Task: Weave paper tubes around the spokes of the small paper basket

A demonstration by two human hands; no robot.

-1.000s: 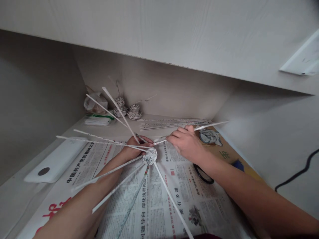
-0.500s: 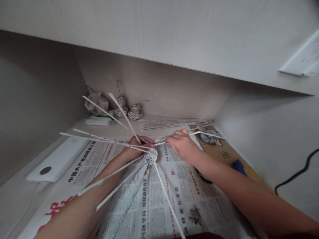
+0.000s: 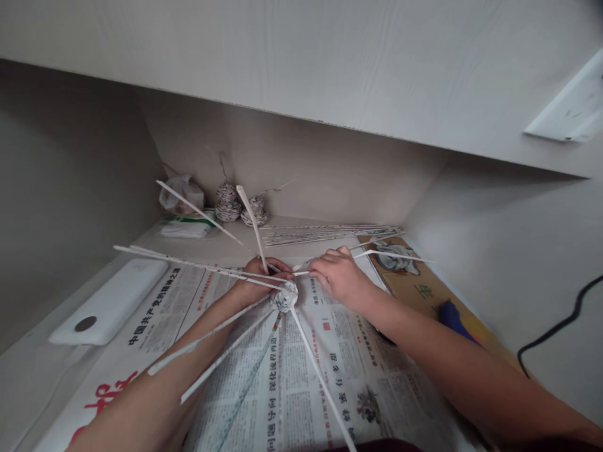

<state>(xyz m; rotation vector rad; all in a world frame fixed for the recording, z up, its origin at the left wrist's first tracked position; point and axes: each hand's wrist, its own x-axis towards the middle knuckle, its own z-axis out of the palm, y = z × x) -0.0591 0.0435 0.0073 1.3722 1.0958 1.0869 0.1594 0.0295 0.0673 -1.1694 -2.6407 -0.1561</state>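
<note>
A small woven paper piece [image 3: 284, 297], made of rolled newspaper, has several long paper strands radiating from it. My left hand [image 3: 264, 275] is closed on its far edge, with strands crossing over and between the fingers. One strand [image 3: 252, 220] stands up steeply by this hand. My right hand [image 3: 336, 273] pinches a paper strand [image 3: 301, 273] just right of the woven piece, its fingers close to the left fingertips. Another strand [image 3: 323, 383] runs from the piece toward me over the newspaper [image 3: 301, 402].
Two woven paper gourd shapes [image 3: 228, 204] stand at the back, beside a plastic bag [image 3: 183, 194] and a tissue pack [image 3: 186, 226]. Loose paper sticks [image 3: 330, 234] lie behind my hands. A white power bank [image 3: 110, 301] is at left, cardboard [image 3: 424, 285] at right. A shelf [image 3: 282, 63] overhangs.
The upright strand near my left hand has swung to the right and steeper. One left-hand strand has shifted slightly. My right hand has moved slightly left, still pinching the strand.
</note>
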